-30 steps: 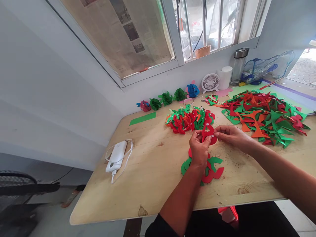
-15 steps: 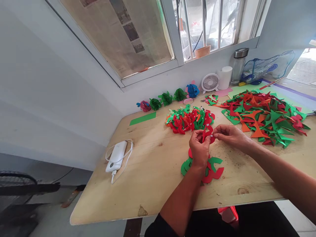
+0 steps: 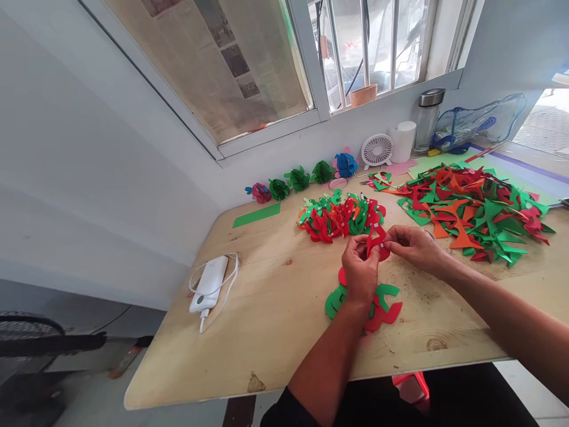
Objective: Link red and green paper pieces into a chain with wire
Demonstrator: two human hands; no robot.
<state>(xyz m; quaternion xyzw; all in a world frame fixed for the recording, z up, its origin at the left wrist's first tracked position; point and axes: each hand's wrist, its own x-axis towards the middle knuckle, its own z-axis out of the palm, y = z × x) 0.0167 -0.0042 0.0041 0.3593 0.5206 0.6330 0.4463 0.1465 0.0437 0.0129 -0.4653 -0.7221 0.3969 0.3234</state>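
Observation:
My left hand (image 3: 359,265) is closed around a red paper cutout (image 3: 376,238) that has small white squares on it. At the right edge of that cutout, the fingers of my right hand (image 3: 411,246) are pinched together. Whatever lies between those fingertips is too small to make out clearly. Below my left wrist lie loose green paper cutouts (image 3: 335,301) and red paper cutouts (image 3: 386,315), partly hidden by my forearm. Just beyond my hands sits a heap of curved red and green paper pieces (image 3: 331,222), several with white squares.
A large pile of red, green and orange paper scraps (image 3: 471,213) covers the right side. Along the wall stand folded paper figures (image 3: 299,178), a small fan (image 3: 377,149) and a glass bottle (image 3: 429,121). A white power bank (image 3: 211,283) with its cable lies left.
The red cutout has tilted slightly and shifted a little to the right between my hands. Otherwise the view has only drifted slightly.

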